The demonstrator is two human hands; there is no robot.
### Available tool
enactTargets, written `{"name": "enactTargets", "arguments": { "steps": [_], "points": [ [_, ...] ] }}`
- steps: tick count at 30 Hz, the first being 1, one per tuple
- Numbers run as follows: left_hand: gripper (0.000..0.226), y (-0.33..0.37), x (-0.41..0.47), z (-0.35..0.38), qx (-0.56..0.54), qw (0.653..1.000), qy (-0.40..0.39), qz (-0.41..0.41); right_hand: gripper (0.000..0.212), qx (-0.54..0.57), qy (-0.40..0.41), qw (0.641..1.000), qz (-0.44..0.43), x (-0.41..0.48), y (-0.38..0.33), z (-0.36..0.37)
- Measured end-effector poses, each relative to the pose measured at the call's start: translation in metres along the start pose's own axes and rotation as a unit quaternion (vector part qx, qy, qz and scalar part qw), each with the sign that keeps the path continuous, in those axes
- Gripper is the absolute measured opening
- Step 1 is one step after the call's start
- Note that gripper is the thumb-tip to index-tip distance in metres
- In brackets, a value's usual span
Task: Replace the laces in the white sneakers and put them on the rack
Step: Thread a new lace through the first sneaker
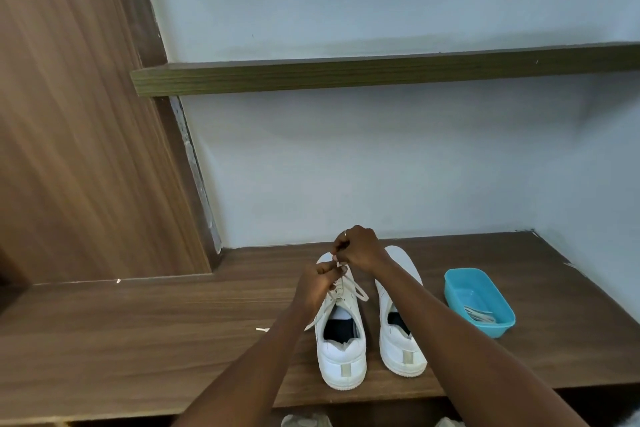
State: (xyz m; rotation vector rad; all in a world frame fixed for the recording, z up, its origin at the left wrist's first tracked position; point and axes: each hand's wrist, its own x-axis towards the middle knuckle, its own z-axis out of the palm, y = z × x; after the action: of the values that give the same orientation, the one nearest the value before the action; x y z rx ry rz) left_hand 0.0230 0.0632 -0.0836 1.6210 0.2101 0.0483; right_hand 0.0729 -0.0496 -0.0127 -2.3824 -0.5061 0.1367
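Grip: left hand [320,282] and right hand [360,248], close together, both pinch lace [358,289] over sneaker [341,350]. Risk: uneven pull could drag lace from eyelet, ends unequal.

The white low-top leather sneaker [341,362] at 6 o'clock and its white twin [403,354] toward 5 o'clock each carry a beige heel tab, and both have black linings (the first shows a white patch inside too). The white flat lace [360,292] matches them. At 4 o'clock sits a turquoise rectangular plastic tub [465,288]. The brown wooden bench top [138,340] has straight grain, and the tall wood-grain panel [69,114] at 9 o'clock is a warmer brown. The olive-brown wooden wall shelf [346,76] crosses a pale blue-grey painted wall [381,166].
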Motion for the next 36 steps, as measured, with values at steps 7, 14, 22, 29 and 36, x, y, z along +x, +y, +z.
{"name": "enactTargets", "arguments": {
  "steps": [7,14,22,29,36],
  "points": [
    [0.019,-0.008,0.004,0.0,0.018,1.0,0.02,0.014,0.015,0.175,0.019,0.984,0.027,-0.008,0.011,0.009],
    [0.038,-0.016,0.012,-0.002,-0.044,0.998,0.037,-0.009,0.024,0.217,-0.008,0.973,0.079,-0.013,0.029,0.021],
    [0.018,-0.02,0.012,0.001,-0.215,0.972,0.064,-0.068,0.03,0.334,0.042,0.929,0.154,-0.012,0.028,0.032],
    [0.014,-0.02,0.008,0.005,-0.206,0.973,0.082,-0.069,0.046,0.496,0.083,0.832,0.237,-0.008,0.032,0.039],
    [0.035,-0.02,0.007,0.0,-0.106,0.991,0.074,-0.018,0.01,0.423,0.015,0.898,0.119,-0.019,0.037,0.041]
  ]
}}
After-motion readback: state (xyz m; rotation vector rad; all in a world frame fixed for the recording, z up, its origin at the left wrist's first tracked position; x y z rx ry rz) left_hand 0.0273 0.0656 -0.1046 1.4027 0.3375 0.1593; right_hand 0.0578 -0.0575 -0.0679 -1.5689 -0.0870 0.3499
